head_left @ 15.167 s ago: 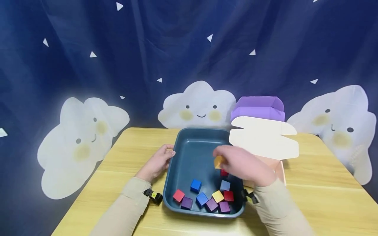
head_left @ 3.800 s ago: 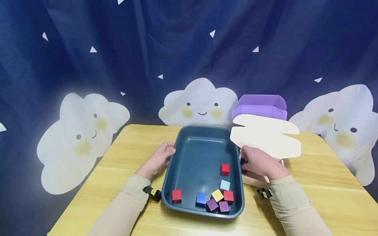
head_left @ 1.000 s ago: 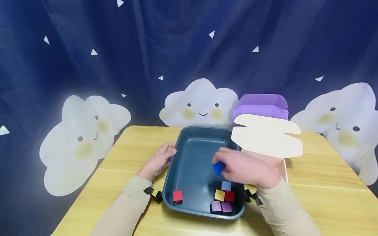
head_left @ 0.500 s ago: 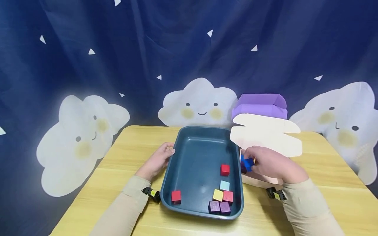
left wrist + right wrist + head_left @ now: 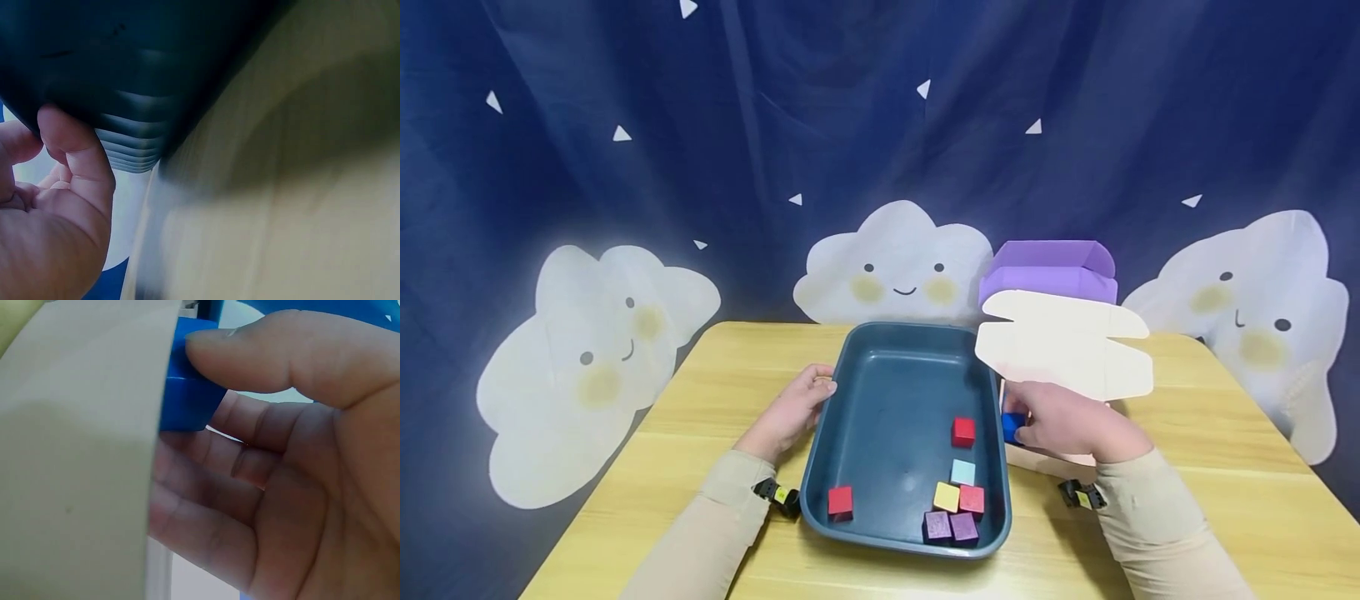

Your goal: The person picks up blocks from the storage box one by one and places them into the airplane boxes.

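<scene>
With thumb and fingertips, my right hand (image 5: pixel 1063 417) pinches a blue cube (image 5: pixel 194 403) inside the open cardboard box (image 5: pixel 1048 461), near its left side. The box wall hides part of that cube in the right wrist view. My left hand (image 5: pixel 793 408) grips the left rim of the dark blue-grey tray (image 5: pixel 891 400); the left wrist view shows thumb and fingers at its edge. In the tray are a red cube (image 5: pixel 840 502) at the front left and another red cube (image 5: pixel 963 432) on the right. A pale blue cube (image 5: pixel 962 472), a yellow cube (image 5: pixel 946 497), a third red cube and two purple cubes (image 5: pixel 937 527) cluster front right.
The box's cream lid (image 5: pixel 1067 350) lies folded back, away from me. Behind it stands a purple box (image 5: pixel 1048 283), its lid raised. The wooden table (image 5: pixel 1202 450) ends at a dark blue curtain (image 5: pixel 850 125) with clouds.
My right hand has carried the blue cube rightward from over the tray and lowered it into the box. Over the longer span, an orange, a purple and two blue cubes left the tray.
</scene>
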A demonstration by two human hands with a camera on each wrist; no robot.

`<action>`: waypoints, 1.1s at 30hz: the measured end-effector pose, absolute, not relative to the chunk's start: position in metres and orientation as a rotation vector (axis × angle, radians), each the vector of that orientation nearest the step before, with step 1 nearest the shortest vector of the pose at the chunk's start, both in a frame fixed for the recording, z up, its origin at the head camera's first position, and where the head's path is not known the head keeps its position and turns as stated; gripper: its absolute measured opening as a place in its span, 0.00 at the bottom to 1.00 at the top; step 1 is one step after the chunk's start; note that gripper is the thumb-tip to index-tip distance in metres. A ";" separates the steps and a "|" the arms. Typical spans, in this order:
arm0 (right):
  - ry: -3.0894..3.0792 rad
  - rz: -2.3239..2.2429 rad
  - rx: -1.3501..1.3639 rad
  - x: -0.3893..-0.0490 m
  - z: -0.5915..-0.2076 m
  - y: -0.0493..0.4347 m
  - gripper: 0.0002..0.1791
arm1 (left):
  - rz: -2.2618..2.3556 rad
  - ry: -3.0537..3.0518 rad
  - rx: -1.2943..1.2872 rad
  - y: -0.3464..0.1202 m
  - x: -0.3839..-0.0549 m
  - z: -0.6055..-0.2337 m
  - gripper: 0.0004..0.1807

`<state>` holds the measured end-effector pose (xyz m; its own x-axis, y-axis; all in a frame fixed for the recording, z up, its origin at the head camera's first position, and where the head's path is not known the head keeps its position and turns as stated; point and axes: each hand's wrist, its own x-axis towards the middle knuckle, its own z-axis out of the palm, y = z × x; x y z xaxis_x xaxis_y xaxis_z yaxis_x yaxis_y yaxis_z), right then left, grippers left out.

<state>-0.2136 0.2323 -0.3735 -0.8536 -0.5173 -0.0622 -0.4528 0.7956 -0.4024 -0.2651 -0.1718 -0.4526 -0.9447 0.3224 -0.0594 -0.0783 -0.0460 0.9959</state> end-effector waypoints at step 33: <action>2.867 -0.604 -0.814 -0.217 -0.390 0.232 0.18 | 2.079 1.923 0.280 -0.171 -0.264 -0.451 0.17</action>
<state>-0.2166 0.2320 -0.3896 -0.8519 -0.5235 0.0115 -0.4836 0.7782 -0.4006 -0.2641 -0.1711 -0.4505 -0.9378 0.3427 -0.0560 -0.0825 -0.0632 0.9946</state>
